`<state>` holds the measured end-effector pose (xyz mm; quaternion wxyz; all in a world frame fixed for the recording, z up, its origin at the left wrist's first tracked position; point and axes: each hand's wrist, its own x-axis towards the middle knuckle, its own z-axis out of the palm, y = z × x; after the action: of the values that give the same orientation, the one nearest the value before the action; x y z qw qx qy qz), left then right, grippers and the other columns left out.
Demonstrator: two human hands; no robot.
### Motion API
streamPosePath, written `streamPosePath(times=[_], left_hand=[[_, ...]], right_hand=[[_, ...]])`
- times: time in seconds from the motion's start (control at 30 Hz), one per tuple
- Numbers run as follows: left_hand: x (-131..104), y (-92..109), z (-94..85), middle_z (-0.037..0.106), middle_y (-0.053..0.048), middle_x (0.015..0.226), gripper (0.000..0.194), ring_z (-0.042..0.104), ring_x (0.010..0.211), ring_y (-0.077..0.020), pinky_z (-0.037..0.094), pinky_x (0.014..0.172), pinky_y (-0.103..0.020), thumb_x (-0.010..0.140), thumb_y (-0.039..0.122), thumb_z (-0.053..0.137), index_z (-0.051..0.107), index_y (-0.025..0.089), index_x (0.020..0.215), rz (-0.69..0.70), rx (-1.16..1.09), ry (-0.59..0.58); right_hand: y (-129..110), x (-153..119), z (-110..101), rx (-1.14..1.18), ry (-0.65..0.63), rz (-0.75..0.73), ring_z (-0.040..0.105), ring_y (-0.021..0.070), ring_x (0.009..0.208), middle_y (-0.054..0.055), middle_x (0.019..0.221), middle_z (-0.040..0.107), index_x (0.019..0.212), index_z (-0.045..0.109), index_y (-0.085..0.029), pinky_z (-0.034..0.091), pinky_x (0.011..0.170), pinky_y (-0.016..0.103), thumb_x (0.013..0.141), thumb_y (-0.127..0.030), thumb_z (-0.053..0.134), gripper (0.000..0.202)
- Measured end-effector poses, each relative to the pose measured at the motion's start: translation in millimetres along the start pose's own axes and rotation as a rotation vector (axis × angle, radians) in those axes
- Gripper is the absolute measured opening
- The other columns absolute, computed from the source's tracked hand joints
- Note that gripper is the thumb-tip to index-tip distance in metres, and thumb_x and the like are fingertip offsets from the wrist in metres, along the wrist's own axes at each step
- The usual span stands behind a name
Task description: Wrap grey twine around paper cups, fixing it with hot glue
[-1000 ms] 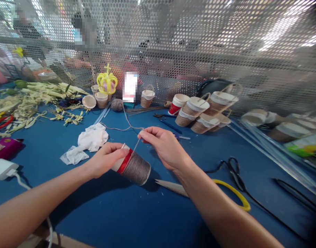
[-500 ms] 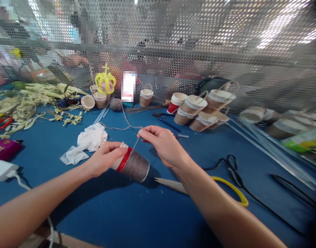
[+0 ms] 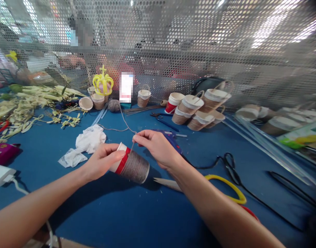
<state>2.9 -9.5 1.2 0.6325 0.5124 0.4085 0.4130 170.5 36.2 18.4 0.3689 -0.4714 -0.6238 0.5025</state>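
A paper cup (image 3: 133, 166) lies tilted on its side in the air, its base pointing right. Grey-brown yarn is wound round most of it, leaving a red band and white rim bare. My left hand (image 3: 102, 160) is closed round the rim end, thumb on top. Just above the cup, my right hand (image 3: 155, 146) pinches the yarn (image 3: 132, 147) between thumb and fingertips. From there the strand runs back across the table to a grey yarn ball (image 3: 114, 105). Scissors (image 3: 168, 183) with yellow and red handles lie partly under my right forearm.
Crumpled white lace cloth (image 3: 90, 138) lies left of the cup. Behind my right hand is a blue glue gun (image 3: 170, 139) with a black cable. Several wrapped cups (image 3: 191, 105) stand at the back, near a yellow crown (image 3: 103, 84) and a perforated metal screen (image 3: 158, 41).
My right hand has moved slightly left and down, closer to the cup, with the yarn still pinched. The left hand keeps its hold. The glue gun shows more now.
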Motion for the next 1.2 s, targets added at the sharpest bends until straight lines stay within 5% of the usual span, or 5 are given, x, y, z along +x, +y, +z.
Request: streamPosePath(times=[0.6,0.73,0.9,1.2], left_hand=[[-0.9,-2.9,-3.5,0.056,0.001,0.057,0.02,0.044,0.05,-0.0075,0.033,0.047,-0.018,0.07,0.031,0.059,0.065,0.012,0.065,0.065,-0.029,0.001],[5.8,2.3,0.4,0.059,0.0,0.058,0.015,0.05,0.051,-0.0093,0.037,0.047,-0.019,0.065,0.027,0.062,0.064,0.012,0.063,0.05,-0.175,0.172],[14.0,7.6,1.7,0.053,0.002,0.051,0.018,0.045,0.044,-0.0068,0.034,0.042,-0.018,0.065,0.028,0.061,0.058,0.011,0.06,0.005,-0.292,0.387],[10.7,1.4,-7.3,0.064,-0.002,0.07,0.023,0.055,0.065,-0.0122,0.042,0.06,-0.022,0.061,0.017,0.067,0.062,0.012,0.083,-0.007,-0.184,0.063]], right_hand=[[4.6,-0.2,5.7,-0.142,-0.15,0.101,0.042,0.0083,0.05,-0.002,0.059,0.054,0.065,0.06,-0.014,0.032,0.05,0.023,0.073,-0.027,0.055,0.016],[-0.4,-0.4,-1.0,-0.164,-0.122,0.058,0.049,0.0108,0.06,0.002,0.068,0.058,0.07,0.06,-0.014,0.038,0.059,0.025,0.081,-0.037,0.047,0.029],[-11.4,-5.5,-10.3,-0.188,-0.238,-0.011,0.056,0.0146,0.074,0.007,0.089,0.062,0.103,0.056,-0.013,0.045,0.067,0.029,0.079,-0.042,0.051,0.038],[-6.6,-17.0,-12.2,-0.15,-0.166,0.096,0.056,0.0135,0.068,0.005,0.082,0.061,0.108,0.053,-0.013,0.047,0.059,0.027,0.075,-0.033,0.058,0.039]])
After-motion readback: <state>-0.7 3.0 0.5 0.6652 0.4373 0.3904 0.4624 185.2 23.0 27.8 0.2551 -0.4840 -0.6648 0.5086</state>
